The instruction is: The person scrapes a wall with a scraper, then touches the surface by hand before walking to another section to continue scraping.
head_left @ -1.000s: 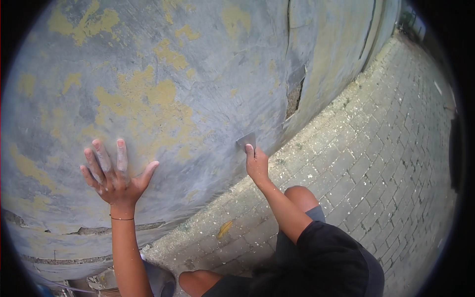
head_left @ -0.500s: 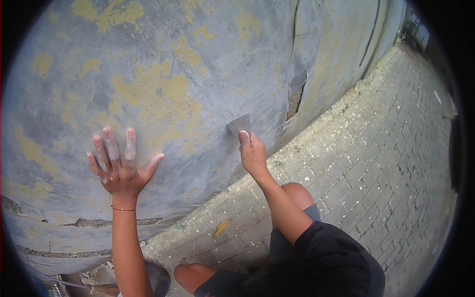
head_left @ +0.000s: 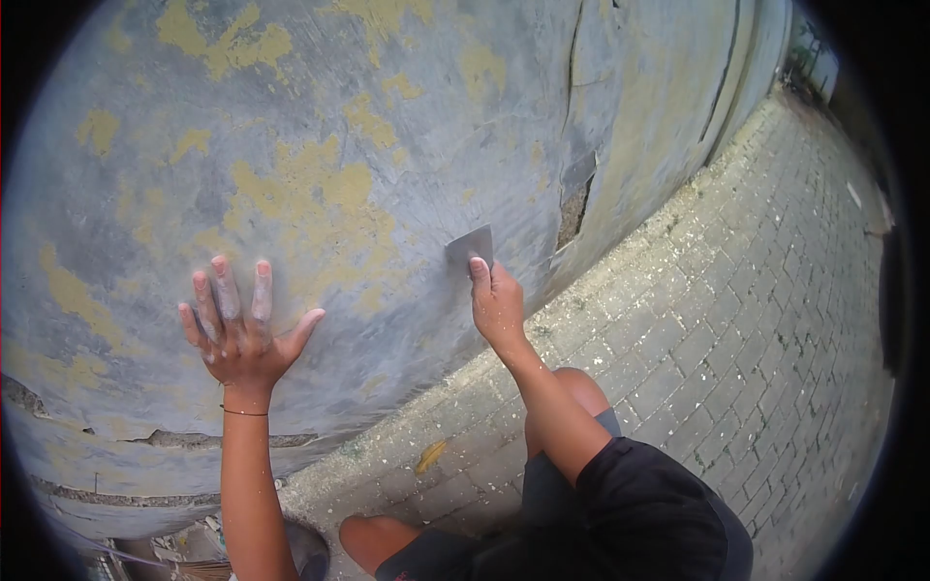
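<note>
While the left hand (head_left: 242, 341) splays on the yellow-patched grey wall (head_left: 397, 194), angle the right hand's (head_left: 498, 305) clamped grey-metal scraper (head_left: 472, 244) low.

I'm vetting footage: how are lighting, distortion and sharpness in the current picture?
Head view: soft daylight, no strong glare on the wall; head view: wide-angle curvature bends the paving, corners black; head view: scraper and right hand fairly clear, distant upper-right background indistinct.

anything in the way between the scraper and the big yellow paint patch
Nothing visible: mostly grey wall lies between the scraper, held in the right hand, and the big yellow patch. The left hand, spread against the wall, sits to the patch's lower left, out of that path.
</note>
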### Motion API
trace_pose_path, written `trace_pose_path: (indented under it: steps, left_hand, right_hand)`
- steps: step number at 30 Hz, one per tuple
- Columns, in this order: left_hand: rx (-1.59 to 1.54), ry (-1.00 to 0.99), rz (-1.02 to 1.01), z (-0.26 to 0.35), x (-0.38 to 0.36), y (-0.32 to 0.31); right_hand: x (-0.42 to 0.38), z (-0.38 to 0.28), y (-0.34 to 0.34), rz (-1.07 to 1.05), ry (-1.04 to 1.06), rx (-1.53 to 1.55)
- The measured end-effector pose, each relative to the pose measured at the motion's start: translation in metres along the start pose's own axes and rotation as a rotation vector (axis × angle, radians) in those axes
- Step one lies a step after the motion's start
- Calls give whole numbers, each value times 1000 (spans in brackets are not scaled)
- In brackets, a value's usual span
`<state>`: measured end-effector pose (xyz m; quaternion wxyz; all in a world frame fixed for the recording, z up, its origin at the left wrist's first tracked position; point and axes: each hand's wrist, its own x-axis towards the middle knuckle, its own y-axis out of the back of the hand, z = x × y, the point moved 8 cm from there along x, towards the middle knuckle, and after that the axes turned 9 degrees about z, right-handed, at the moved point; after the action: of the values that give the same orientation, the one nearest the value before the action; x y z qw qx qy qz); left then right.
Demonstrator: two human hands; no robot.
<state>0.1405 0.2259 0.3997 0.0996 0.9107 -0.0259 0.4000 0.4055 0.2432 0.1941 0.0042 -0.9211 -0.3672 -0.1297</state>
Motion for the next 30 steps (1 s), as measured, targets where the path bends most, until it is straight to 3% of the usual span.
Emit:
trace_pose_path:
  steps: [2,5,11,14,22,24,27,30]
  left_hand:
    - [-2,-7,25,-1,0,1]
    - [5,-1,7,-1,-1,0]
    - [6,-7,19,-1,1,1]
    - [5,-2,17,-1,0,0]
    - [6,-1,7,1,-1,-1]
    - [16,-1,28,-2,1,2]
    - [-5,3,4,1,-1,0]
    - [9,13,0,-1,-3,0]
  right_hand:
    - [0,-3,-4,-88,-88,-7]
    - [-6,22,-2,-27,-62,7]
    - [3,-52,-7,-89,32,69]
    - [-8,-20,-14,-126,-14,155]
    - [-6,-42,-17,-214,-52,209]
    - [-6,-30,-15,-148,-31,122]
    - [-3,-70,-10,-181,-5,101]
    - [-7,-49,-18,-200,-38,108]
